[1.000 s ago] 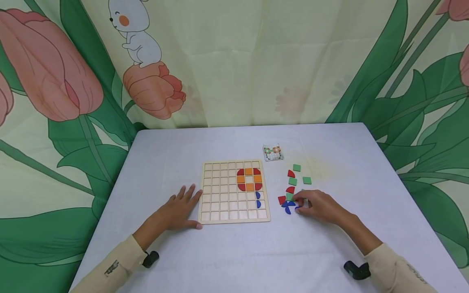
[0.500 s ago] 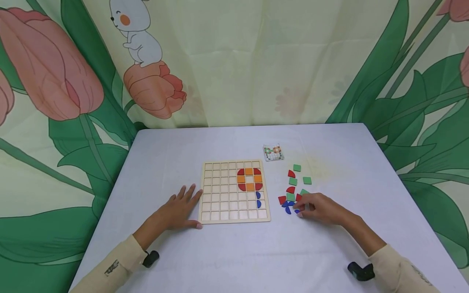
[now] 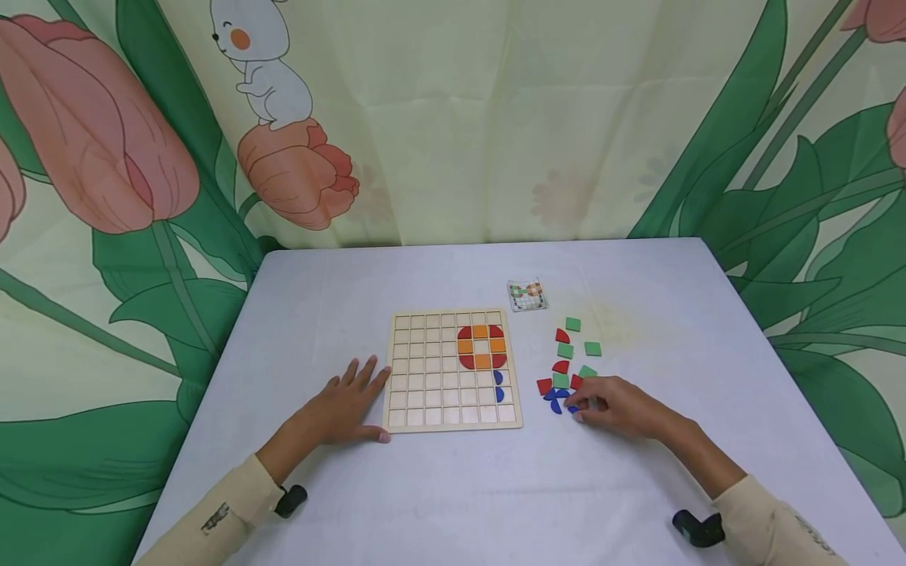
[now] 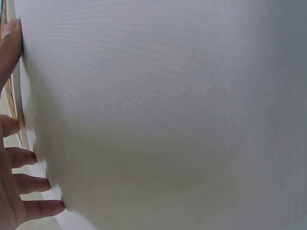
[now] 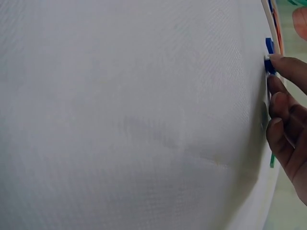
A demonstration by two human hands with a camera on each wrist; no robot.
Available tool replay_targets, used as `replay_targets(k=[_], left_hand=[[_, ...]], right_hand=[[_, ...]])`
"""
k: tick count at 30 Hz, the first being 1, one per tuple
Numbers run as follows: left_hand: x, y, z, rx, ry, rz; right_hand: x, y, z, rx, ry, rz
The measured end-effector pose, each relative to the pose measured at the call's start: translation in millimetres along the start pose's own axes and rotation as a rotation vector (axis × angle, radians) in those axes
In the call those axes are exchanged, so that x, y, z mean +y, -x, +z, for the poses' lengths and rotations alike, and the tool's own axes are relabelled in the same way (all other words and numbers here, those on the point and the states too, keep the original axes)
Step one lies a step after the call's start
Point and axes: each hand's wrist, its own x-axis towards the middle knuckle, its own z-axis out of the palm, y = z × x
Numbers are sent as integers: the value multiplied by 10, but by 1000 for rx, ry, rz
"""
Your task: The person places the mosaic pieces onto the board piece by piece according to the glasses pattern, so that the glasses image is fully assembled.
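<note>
My left hand [image 3: 347, 409] lies on the table with fingers spread, its thumb and fingertips against the left edge of a wooden grid board [image 3: 432, 385]. Red and orange tiles [image 3: 481, 362] form a ring in the board's upper right, and two blue half-round pieces [image 3: 499, 394] sit below them. Right of the board, my right hand [image 3: 619, 405] pinches a small blue piece [image 5: 269, 66] between thumb and fingers, low at the tabletop. Other blue pieces [image 3: 556, 406] lie just left of its fingertips. The fingers partly hide a red piece [image 3: 576, 381] and the held one.
Loose green squares [image 3: 593, 348] and red quarter-round pieces [image 3: 561, 366] are scattered beyond the right hand. A small pattern card [image 3: 527, 295] lies behind the board's right corner. White cloth covers the table [image 3: 453, 495], and a printed curtain hangs behind it.
My right hand has shifted slightly toward me, uncovering a red and a green piece. The left hand and the board have stayed in place.
</note>
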Motion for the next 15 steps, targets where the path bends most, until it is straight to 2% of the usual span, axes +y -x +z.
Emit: replay_targets(k=[7,11,15], left_hand=[[2,8,-1,2,3,-1],[-1,5,-2,5,4,-2],[-5,5,5,8,4,1]], right_hand=[[25,2,-13,-66,-42,-19],[16,-5,-32,-76,-58,-44],[-1,-14,-36,-78,-80,-28]])
